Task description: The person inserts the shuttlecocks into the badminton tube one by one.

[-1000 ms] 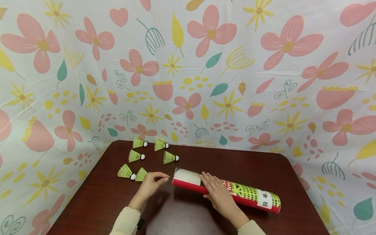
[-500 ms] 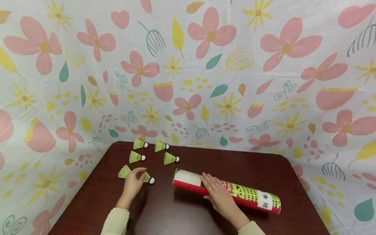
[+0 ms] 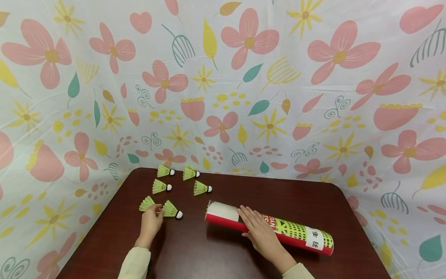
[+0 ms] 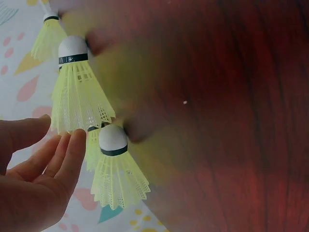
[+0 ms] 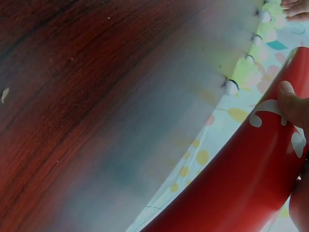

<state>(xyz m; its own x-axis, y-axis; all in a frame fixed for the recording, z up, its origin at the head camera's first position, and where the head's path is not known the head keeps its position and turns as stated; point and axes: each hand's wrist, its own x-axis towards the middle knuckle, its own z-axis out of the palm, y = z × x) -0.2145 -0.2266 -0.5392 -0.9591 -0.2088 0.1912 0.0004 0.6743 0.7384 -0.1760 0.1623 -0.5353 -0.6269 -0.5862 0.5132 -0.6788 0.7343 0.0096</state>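
Several yellow shuttlecocks with white corks lie on the left of the table. My left hand [image 3: 151,221] is over the front-left shuttlecock [image 3: 146,203], its fingers covering the cork end. Just right of the fingertips lies the front-right shuttlecock [image 3: 170,209]. In the left wrist view the thumb and fingers [image 4: 73,150] stand apart near a shuttlecock's skirt [image 4: 79,94], and no firm hold shows. My right hand [image 3: 261,235] holds the red shuttlecock tube [image 3: 299,232] from above, fingers across its top and thumb along the near side. The tube's left end points toward the shuttlecocks.
Farther back are more shuttlecocks, among them one at the back left [image 3: 163,171] and one nearer the tube [image 3: 201,188]. A dark brown table [image 3: 202,252] carries everything. Behind it hangs a flower-patterned cloth [image 3: 244,97].
My left hand has moved left from beside the tube's end, past the front-right shuttlecock, to the front-left one. My right hand and the tube stay in place.
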